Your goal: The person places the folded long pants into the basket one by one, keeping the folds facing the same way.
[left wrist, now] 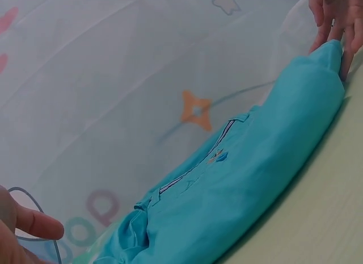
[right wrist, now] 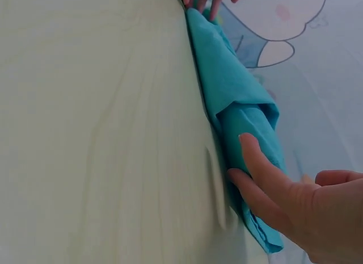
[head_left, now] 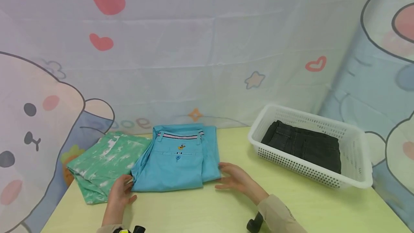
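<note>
Folded blue trousers lie in the middle of the table, with a striped waistband lining, a small embroidered motif and a buttoned pocket facing up. At their lower left corner is my left hand, fingers loosely bent beside the cloth and thumb apart. My right hand reaches to their right edge with fingers extended and spread. In the right wrist view, the fingers of that hand lie along the folded side of the cloth. The left wrist view shows the left thumb held away from the fabric.
Green and white patterned folded cloth lies left of the trousers, close to the left hand. A white plastic basket at the right holds folded dark trousers. Behind the yellowish table hangs a printed curtain.
</note>
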